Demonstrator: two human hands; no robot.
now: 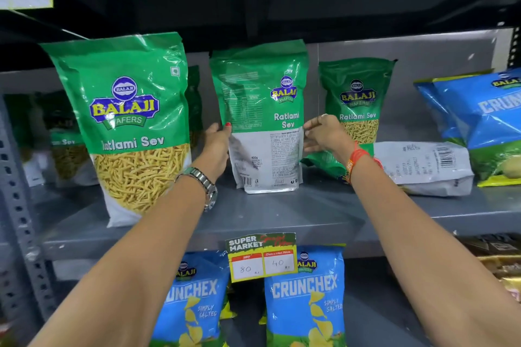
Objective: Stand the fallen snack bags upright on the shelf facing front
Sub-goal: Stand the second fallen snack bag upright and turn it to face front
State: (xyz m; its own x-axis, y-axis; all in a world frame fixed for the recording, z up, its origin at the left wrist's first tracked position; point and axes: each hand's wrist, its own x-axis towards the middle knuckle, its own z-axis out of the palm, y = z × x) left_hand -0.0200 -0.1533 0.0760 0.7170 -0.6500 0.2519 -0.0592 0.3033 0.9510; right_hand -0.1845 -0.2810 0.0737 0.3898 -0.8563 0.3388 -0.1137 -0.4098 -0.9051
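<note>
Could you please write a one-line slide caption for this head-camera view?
Both hands, left hand and right hand, steady an upright Ratlami Sev bag showing its back, on the grey shelf.

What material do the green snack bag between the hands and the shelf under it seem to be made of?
The green snack bag looks like thin glossy plastic film: it shows bright glare streaks and soft creases. The shelf looks like grey painted metal with a dull sheen; the perforated upright at its left suggests steel racking, though the paint hides the metal itself.
</note>
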